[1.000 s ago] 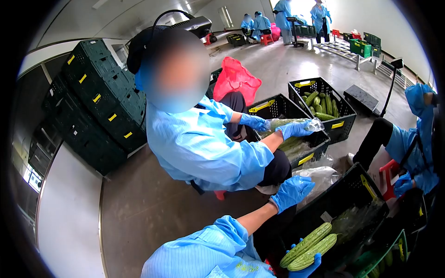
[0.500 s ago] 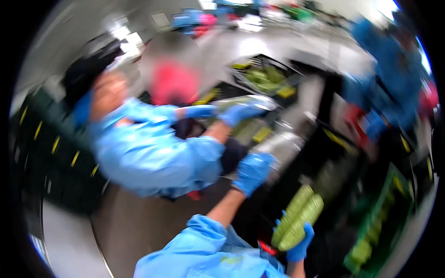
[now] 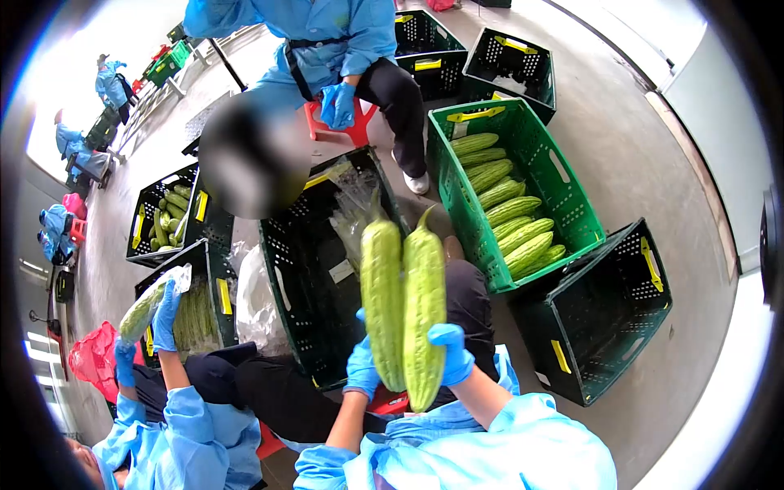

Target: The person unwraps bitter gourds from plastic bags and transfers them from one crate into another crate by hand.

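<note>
Two long, bumpy green gourds stand upright side by side in front of me, stems up. My left hand, in a blue glove, is closed on the lower part of the left gourd. The right gourd has my right hand closed around its lower side, also gloved. Behind the gourds is a dark crate with clear plastic bags in it. To the right, a green crate holds several similar gourds.
At lower left a co-worker holds a bagged gourd. Another person sits beyond the dark crate. An open dark crate is at right, and a white plastic bag lies left of the middle crate.
The view has swung to the right, bringing the green crate into sight. My left hand has come from beside the plastic bag to the gourds, which are now upright and nearer the middle.
</note>
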### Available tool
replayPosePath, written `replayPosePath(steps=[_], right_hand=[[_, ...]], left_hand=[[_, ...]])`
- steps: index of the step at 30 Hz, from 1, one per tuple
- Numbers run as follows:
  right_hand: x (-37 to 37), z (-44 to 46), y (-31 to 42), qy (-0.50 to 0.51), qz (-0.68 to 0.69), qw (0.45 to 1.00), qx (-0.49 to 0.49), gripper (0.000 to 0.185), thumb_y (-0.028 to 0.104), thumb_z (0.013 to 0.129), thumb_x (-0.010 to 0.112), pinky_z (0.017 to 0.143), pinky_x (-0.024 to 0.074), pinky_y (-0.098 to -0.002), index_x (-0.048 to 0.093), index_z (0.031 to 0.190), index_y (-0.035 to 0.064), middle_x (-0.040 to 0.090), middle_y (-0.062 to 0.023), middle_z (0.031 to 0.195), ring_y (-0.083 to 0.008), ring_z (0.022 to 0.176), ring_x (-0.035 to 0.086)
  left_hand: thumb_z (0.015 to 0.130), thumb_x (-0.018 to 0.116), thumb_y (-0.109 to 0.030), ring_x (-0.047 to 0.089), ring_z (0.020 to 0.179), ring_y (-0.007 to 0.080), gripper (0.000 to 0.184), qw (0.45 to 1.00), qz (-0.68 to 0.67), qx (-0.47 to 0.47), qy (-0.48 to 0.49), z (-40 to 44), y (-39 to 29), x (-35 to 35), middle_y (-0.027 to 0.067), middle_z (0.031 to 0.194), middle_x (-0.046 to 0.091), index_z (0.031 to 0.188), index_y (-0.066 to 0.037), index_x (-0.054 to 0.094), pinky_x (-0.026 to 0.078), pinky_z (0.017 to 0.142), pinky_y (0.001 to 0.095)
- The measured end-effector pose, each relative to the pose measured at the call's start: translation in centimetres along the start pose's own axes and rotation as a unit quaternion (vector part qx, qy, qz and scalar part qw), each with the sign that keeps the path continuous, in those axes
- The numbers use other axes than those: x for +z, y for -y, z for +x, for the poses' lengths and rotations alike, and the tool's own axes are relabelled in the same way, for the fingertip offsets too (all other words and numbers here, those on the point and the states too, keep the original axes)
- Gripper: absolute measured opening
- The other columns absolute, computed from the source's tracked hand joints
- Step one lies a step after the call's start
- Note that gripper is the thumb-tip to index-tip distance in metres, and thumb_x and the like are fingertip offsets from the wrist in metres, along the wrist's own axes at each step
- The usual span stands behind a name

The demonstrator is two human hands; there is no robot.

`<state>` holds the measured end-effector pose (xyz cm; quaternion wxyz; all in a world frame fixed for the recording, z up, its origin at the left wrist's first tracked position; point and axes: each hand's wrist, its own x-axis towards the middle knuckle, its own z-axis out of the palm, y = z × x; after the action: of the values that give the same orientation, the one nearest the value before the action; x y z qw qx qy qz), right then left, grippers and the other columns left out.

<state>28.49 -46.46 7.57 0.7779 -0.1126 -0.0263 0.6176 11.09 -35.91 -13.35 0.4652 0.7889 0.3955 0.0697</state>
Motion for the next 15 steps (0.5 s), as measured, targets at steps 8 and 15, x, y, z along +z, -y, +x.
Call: replayPosePath(steps=[8, 15], right_hand=[[-1.5, -0.5, 16.8, -0.141, -0.23, 0.913, -0.306, 0.09, 0.041, 0.076, 0.067, 0.094, 0.0547, -0.05, 0.033, 0.148, 0.0001, 0.054, -0.0222, 0.134, -0.0366, 0.112, 0.063], [-14.1, 0.5, 27.6, -0.339, -0.261, 0.835, -0.345, 0.074, 0.045, 0.085, 0.063, 0.096, 0.0511, -0.0495, 0.041, 0.145, 0.0084, 0.055, -0.0148, 0.13, -0.0322, 0.113, 0.059]], left_hand=[[0.095, 0.052, -0.03, 0.067, 0.075, 0.0361, 0.031, 0.943, 0.318, 0.056, 0.077, -0.2, -4.1, 1.6, 0.0134, 0.081, 0.07, 0.078, -0.011, 0.069, 0.054, 0.066, 0.0507], [0.093, 0.054, -0.028, 0.067, 0.065, 0.0329, 0.029, 0.933, 0.347, 0.073, 0.066, -0.2, -4.0, 1.9, 0.0146, 0.073, 0.069, 0.075, -0.011, 0.069, 0.055, 0.059, 0.0476]])
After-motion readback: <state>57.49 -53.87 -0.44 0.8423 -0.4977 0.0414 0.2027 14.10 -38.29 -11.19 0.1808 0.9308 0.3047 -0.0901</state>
